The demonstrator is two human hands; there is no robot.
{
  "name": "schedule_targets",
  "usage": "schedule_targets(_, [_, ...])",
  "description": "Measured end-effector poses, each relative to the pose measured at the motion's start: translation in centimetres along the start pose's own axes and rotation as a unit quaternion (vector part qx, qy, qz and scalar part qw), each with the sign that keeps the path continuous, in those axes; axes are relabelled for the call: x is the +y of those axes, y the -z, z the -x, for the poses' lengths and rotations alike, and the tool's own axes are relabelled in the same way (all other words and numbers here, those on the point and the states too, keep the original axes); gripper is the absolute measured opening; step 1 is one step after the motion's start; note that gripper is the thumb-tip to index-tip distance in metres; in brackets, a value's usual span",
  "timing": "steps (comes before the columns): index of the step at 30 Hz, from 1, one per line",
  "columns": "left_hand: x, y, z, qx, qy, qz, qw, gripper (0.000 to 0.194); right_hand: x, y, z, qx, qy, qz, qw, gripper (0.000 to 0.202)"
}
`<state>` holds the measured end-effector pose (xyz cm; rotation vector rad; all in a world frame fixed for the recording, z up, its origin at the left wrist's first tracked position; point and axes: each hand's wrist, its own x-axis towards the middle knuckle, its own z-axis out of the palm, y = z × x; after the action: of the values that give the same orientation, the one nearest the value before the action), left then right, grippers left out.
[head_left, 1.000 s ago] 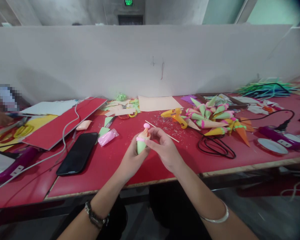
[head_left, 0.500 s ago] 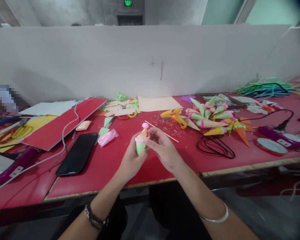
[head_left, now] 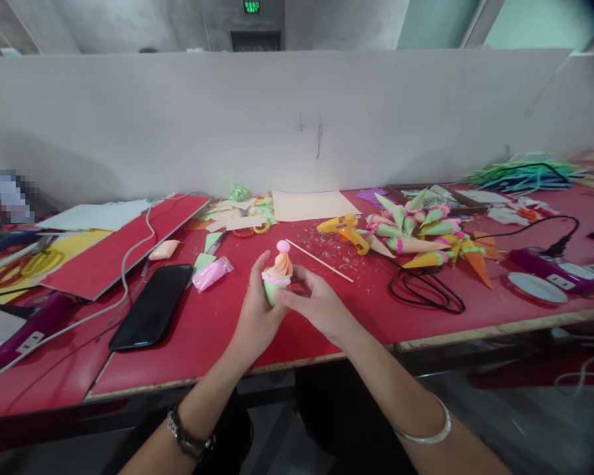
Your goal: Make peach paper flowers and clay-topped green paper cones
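Between my hands, above the front of the red table [head_left: 218,359], is a toy ice cream cone [head_left: 280,269]. It has an orange swirl, a pink ball on top, a pink ruffled rim and a green cone below. My left hand [head_left: 260,313] is closed around the green part from the left. From the right, my right hand [head_left: 317,300] grips the cone with thumb and fingers near the rim. The lower tip of the cone is hidden by my hands. A thin wooden stick [head_left: 321,261] lies just behind my right hand.
A yellow glue gun [head_left: 344,232] lies behind, beside a pile of paper cones [head_left: 416,227]. To the left are a black phone [head_left: 153,307], a pink packet [head_left: 212,274] and a red board [head_left: 129,247]. A black cord [head_left: 426,300] coils at right.
The cone has turned a little in my hands, and more of its orange swirl shows. My right fingers have moved lower, off the swirl; my left thumb has shifted.
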<state>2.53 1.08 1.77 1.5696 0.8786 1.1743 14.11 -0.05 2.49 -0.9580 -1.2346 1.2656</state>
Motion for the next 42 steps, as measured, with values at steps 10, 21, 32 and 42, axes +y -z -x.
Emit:
schedule_targets(10, [0.2, 4.9, -1.6, -0.017, -0.025, -0.199, 0.979, 0.046, 0.6, 1.6, -0.9, 0.069, -0.039, 0.032, 0.996, 0.030])
schedule_targets(21, [-3.7, 9.2, -2.6, 0.094, 0.023, -0.709, 0.698, 0.051, 1.9, 1.9, -0.8, 0.051, 0.002, 0.420, 0.906, 0.014])
schedule_targets(32, [-1.3, 8.0, -2.7, 0.005, -0.159, -0.497, 0.853, 0.039, 0.2, 0.8, -0.4, 0.036, 0.192, 0.301, 0.933, 0.017])
schedule_targets(42, [0.1, 6.2, -1.4, -0.041, -0.331, -0.486, 0.807, 0.042, -0.5, -0.3, 0.6, 0.010, 0.241, 0.343, 0.908, 0.018])
